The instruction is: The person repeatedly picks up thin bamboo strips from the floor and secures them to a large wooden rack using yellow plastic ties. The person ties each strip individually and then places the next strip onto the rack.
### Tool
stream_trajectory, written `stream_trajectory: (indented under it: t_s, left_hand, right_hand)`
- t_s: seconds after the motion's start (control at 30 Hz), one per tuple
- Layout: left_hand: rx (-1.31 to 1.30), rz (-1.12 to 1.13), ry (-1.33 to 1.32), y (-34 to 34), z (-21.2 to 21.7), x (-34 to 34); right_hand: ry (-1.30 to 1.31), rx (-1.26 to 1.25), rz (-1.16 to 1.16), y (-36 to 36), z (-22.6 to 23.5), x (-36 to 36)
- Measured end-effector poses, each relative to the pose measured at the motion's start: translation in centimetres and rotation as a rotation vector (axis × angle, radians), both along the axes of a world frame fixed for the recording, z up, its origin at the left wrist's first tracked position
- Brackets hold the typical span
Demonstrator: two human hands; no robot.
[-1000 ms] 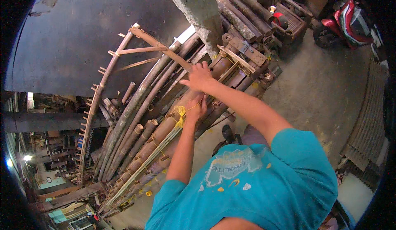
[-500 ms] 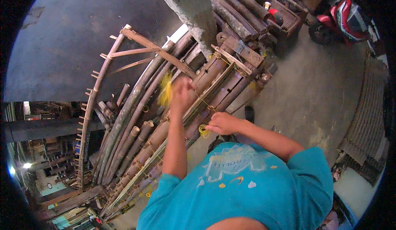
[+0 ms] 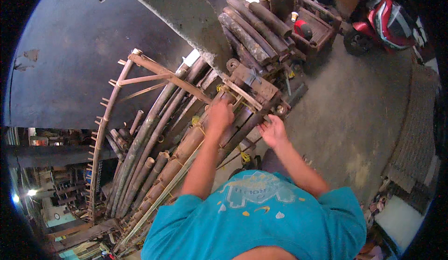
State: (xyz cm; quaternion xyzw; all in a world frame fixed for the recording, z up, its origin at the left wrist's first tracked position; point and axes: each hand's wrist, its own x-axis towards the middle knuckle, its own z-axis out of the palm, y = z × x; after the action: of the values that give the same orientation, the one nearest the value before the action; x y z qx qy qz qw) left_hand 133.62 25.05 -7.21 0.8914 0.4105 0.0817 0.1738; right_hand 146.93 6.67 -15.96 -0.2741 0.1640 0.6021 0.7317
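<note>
Bamboo (image 3: 187, 144) runs long from near left to far right; my left hand (image 3: 219, 114) lies on its far part, the nearer hand; my right hand (image 3: 274, 131) sits apart to the right, fingers loosely curled; I cannot tell whether either grip pinches anything.

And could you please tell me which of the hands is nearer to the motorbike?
Right: the right hand is lower left of the motorbike in view; the left hand is farther left, at the bamboo.
</note>
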Motion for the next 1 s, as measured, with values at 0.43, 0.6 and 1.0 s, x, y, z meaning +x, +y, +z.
stream_trajectory:
  t_s: [0.43,0.6,1.0]
  left_hand:
    - [-0.059,0.305,-0.092,-5.3,-0.3,3.5]
    - [0.021,0.34,-0.04,-5.4,-0.5,4.4]
    - [0.05,0.314,0.051,-5.3,-2.8,3.1]
  right_hand:
    - [0.551,-0.175,-0.078,0.6,2.9,1.5]
    - [0.467,-0.095,-0.091,0.0,3.4,1.0]
    - [-0.918,0.061,-0.073,2.5,10.1,-0.7]
